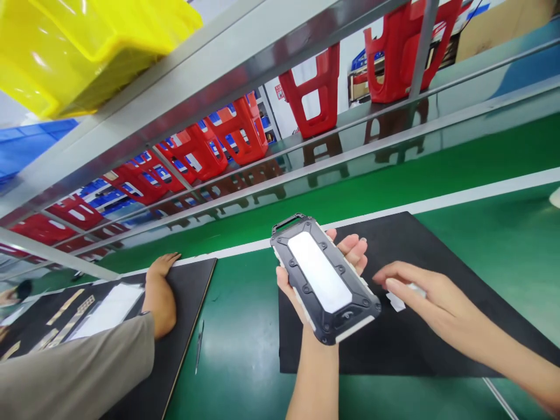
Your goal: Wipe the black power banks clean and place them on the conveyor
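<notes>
My left hand (301, 297) is closed around a black rugged power bank (321, 277) from underneath, its thumb along the left side and its fingertips showing past the right edge. The power bank is tilted, with a bright white panel facing up, light-coloured sides and a carrying loop at the far end. Just right of it, my right hand (424, 297) is curled, thumb near the forefinger. A small crumpled white piece (396, 301), perhaps tissue or cloth, shows below the thumb and in the gap above it. The other fingers are partly hidden.
A black mat (394, 350) lies under my hands on the green table (236, 326). Tweezers (199, 345) lie to its left. A co-worker's arm (160, 297) rests on another black mat with white sheets. A metal rail crosses overhead; a yellow bin (87, 52) and red stools (315, 93) stand beyond.
</notes>
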`<act>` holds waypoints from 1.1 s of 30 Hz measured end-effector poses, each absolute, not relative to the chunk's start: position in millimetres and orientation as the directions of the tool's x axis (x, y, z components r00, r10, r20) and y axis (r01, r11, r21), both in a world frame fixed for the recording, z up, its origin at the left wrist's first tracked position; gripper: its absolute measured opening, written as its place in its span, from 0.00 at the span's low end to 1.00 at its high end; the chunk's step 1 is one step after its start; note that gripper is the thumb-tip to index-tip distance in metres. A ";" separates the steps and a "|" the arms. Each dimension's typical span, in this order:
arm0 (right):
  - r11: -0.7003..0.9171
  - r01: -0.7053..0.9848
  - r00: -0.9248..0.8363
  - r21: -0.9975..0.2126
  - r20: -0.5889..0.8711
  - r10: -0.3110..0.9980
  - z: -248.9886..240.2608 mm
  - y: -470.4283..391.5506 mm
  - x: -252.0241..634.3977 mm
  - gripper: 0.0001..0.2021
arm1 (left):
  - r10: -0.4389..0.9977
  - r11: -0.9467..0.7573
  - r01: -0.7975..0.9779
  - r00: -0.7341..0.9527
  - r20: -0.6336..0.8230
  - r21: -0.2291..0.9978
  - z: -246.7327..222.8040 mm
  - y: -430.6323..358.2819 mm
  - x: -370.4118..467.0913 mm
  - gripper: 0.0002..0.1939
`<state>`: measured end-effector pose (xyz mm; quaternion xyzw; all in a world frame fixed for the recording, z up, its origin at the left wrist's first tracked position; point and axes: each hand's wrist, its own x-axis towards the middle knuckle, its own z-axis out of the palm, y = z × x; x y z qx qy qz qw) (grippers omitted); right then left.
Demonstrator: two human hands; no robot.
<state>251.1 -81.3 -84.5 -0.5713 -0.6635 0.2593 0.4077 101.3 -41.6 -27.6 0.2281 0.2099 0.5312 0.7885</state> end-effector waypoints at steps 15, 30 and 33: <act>0.086 -0.403 -0.144 -0.911 0.156 0.977 -9.7 -71.3 228.6 0.16 | 0.822 0.122 -0.598 0.508 0.257 0.792 19.0 -10.3 105.5 0.45; 0.641 -0.191 -0.009 -0.744 0.654 0.756 127.8 -28.8 259.1 0.15 | 0.648 -0.761 0.072 0.122 0.752 0.644 146.7 -7.1 113.1 0.65; 0.671 -0.196 -0.008 -0.715 0.686 0.728 149.0 -26.4 261.0 0.12 | 0.548 -0.833 0.013 0.143 0.824 0.553 166.1 -3.0 115.9 0.61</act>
